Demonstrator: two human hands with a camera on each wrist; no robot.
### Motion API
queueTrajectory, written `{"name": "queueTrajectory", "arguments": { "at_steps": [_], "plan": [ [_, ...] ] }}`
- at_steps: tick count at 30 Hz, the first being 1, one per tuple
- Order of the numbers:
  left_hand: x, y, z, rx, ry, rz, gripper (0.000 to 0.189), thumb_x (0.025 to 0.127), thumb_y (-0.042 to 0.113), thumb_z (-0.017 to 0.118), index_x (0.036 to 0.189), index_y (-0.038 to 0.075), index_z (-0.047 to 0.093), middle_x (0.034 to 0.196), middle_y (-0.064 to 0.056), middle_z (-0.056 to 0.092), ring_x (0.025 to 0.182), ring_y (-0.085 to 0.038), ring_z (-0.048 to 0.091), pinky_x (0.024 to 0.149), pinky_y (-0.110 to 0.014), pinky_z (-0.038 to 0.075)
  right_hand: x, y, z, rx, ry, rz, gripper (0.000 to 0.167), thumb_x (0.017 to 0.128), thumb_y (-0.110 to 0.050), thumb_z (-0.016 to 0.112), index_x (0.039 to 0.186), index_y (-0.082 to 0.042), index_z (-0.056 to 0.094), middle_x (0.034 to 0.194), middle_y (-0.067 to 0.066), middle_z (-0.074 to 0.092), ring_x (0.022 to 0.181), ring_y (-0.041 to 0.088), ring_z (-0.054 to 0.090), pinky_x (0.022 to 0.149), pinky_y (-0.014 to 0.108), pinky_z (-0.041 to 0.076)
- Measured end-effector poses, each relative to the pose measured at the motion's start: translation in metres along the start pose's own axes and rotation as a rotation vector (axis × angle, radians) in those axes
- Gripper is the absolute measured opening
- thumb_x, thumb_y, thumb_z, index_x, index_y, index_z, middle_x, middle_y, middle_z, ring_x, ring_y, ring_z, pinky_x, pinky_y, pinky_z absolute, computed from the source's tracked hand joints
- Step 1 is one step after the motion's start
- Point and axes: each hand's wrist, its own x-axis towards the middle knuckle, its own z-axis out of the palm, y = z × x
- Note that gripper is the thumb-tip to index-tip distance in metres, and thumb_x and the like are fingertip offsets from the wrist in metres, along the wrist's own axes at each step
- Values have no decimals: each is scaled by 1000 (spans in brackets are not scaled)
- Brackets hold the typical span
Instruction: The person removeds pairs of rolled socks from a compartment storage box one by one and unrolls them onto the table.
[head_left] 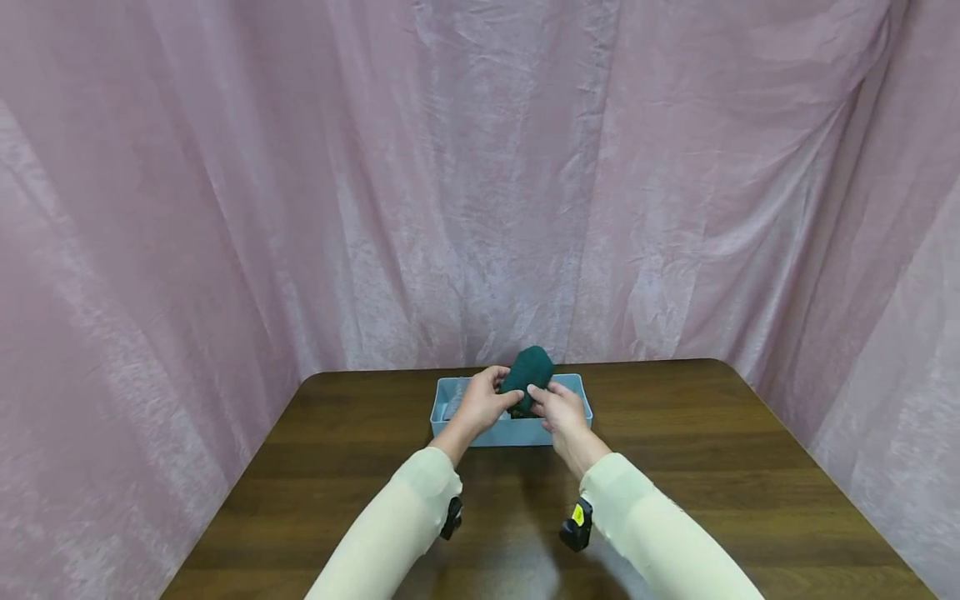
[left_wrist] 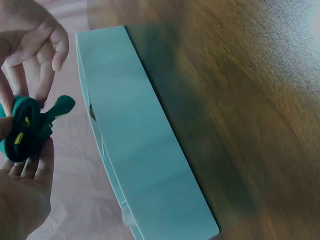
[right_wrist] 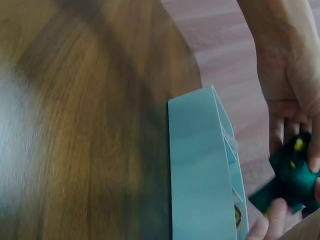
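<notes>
A dark green sock (head_left: 529, 372), bundled up and marked with small yellow patches, is held above a light blue box (head_left: 510, 433). My left hand (head_left: 482, 403) pinches its left side between thumb and fingers. On the other side, my right hand (head_left: 562, 410) grips it with thumb and fingertips. In the left wrist view the sock (left_wrist: 22, 131) shows a rolled body with one loose end sticking out. The right wrist view has the sock (right_wrist: 295, 175) partly covered by fingers at its edge.
Thin dividers (right_wrist: 230, 151) split the box inside. Something grey (head_left: 453, 402) lies in its left part. A brown wooden table (head_left: 360, 442) carries the box near its back edge, with a pink curtain (head_left: 510, 208) hanging behind. Dark devices (head_left: 576, 527) sit at both wrists.
</notes>
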Motion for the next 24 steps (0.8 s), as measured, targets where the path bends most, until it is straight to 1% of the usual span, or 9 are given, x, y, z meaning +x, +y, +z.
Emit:
{"name": "queueTrajectory", "arguments": {
  "at_steps": [3,5,8,11,15,18,21,22,24],
  "plan": [
    [-3,-2,-1,149,31,66,39,93,20,71,129,7,61,116,-8,67,100,-24,65,80,-38,55,-3,-1,-4,-47,-39,34,39,97,-22,64,128,2,60,104,12,71,85,18,66,74,31,49],
    [-5,-4,-2,256,50,126,38,92,18,72,126,8,62,115,-8,68,97,-24,66,80,-38,55,-4,-3,-7,-31,-80,59,41,98,-24,61,126,5,58,106,14,69,84,18,67,68,28,52],
    [-7,-6,-3,371,71,219,36,90,15,74,124,8,64,111,-7,70,95,-23,67,81,-38,55,-5,-6,-13,12,-142,81,58,98,-40,58,132,6,51,116,21,65,91,23,69,69,30,56],
    [-10,-8,-5,487,68,313,37,89,13,74,125,9,65,115,-6,70,99,-23,67,84,-38,55,-6,-10,-17,23,-177,101,77,95,-60,53,139,3,47,121,26,61,94,28,68,72,32,57],
    [-16,-9,-7,684,16,480,38,88,12,76,125,12,66,121,-4,68,106,-20,66,89,-36,54,-5,-14,-22,-20,-182,138,87,91,-71,50,139,2,46,112,27,62,84,27,69,67,32,58],
    [-19,-10,-6,795,-20,624,36,87,11,76,121,13,67,119,-3,68,108,-19,65,91,-34,53,-4,-13,-23,-66,-161,172,79,93,-63,55,136,3,46,103,23,63,74,24,69,62,30,57],
    [-21,-11,-4,860,-36,725,34,87,10,76,119,15,68,115,-1,68,108,-17,64,92,-33,52,-3,-12,-24,-102,-139,189,64,97,-45,60,134,5,46,101,22,61,69,22,67,60,29,57],
    [-22,-11,-3,870,-40,739,34,86,10,77,119,15,68,115,0,68,107,-17,64,93,-33,52,-2,-11,-25,-109,-134,189,59,97,-38,61,133,6,46,102,22,61,70,22,67,60,29,57],
    [-24,-11,-3,867,-58,727,34,87,14,76,120,15,69,116,1,67,107,-16,63,92,-32,51,-1,-11,-26,-118,-131,176,51,97,-28,61,132,7,47,107,23,58,74,23,65,62,30,57]
  ]
}}
